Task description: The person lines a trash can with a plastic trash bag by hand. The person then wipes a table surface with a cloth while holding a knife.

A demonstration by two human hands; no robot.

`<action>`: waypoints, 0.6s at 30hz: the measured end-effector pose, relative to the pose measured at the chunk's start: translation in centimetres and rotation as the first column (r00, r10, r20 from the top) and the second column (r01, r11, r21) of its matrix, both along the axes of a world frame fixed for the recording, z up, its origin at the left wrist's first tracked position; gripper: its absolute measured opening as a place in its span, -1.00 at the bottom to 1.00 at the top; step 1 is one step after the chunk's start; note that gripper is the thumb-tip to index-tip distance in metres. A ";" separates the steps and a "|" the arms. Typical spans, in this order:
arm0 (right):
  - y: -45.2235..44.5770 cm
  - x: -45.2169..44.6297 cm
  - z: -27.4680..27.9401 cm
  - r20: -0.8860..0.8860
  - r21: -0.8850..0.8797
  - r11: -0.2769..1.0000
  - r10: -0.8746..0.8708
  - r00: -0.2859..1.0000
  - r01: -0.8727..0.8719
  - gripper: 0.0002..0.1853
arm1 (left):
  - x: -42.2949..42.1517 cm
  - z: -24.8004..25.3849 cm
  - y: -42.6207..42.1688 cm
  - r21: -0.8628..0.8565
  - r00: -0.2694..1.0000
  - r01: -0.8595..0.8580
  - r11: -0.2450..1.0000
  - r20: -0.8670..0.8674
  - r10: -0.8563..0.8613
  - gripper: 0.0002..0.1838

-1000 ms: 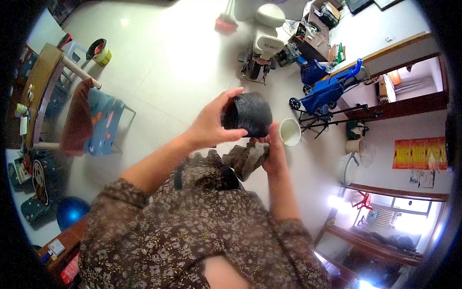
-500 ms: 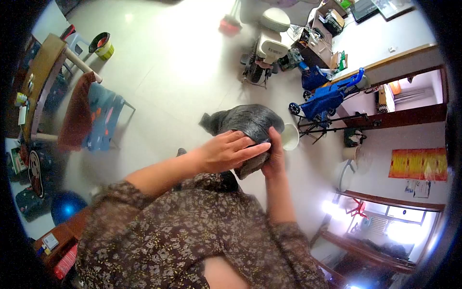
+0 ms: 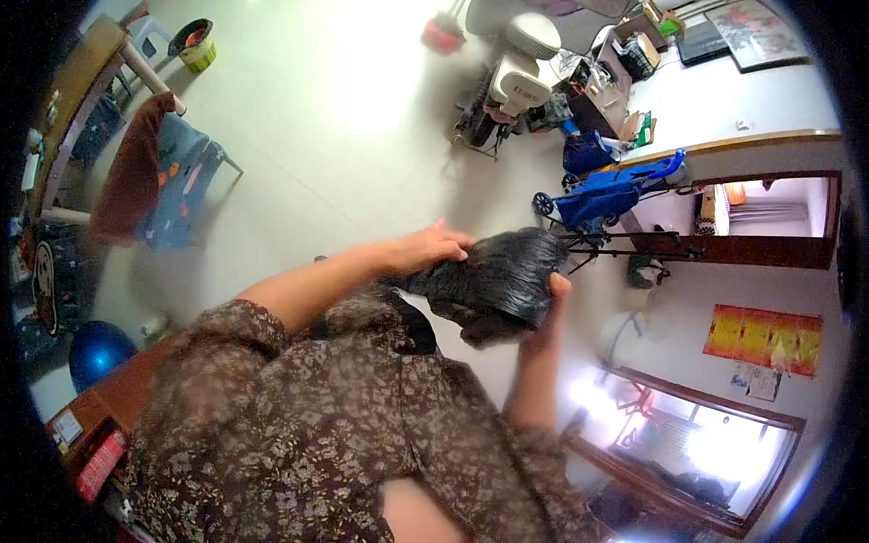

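A black plastic bag [image 3: 516, 271], crinkled and shiny, is stretched round something bulky in front of my body. My left hand [image 3: 433, 249] pinches the bag's upper left part, fingers bent on the plastic. On the right side, my right hand [image 3: 552, 308] grips the bag, its thumb up against the edge and its other fingers hidden behind. A darker, loose part of the bundle hangs at its lower side. What lies inside the bag cannot be made out.
A blue folding cart [image 3: 606, 195] stands beyond the bag to the right, with a scooter [image 3: 518, 86] behind it. On the left are a cloth-draped chair [image 3: 186, 181], a yellow-green bin [image 3: 195, 50] and a blue ball [image 3: 101, 355].
The black bag has moved right and now spreads over the bundle. My left hand has shifted from the bundle's front to its upper left. The white cup is no longer visible.
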State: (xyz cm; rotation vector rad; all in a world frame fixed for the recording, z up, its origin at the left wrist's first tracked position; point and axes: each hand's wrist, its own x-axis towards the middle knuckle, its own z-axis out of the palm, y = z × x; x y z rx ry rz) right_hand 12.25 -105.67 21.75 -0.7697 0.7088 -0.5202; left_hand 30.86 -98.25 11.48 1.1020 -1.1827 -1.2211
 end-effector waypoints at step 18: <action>0.3 -0.8 -2.2 0.041 -0.099 0.993 0.069 0.997 -0.065 -0.16 | 6.9 6.0 2.6 0.224 0.978 0.167 0.960 0.082 -0.189 -0.61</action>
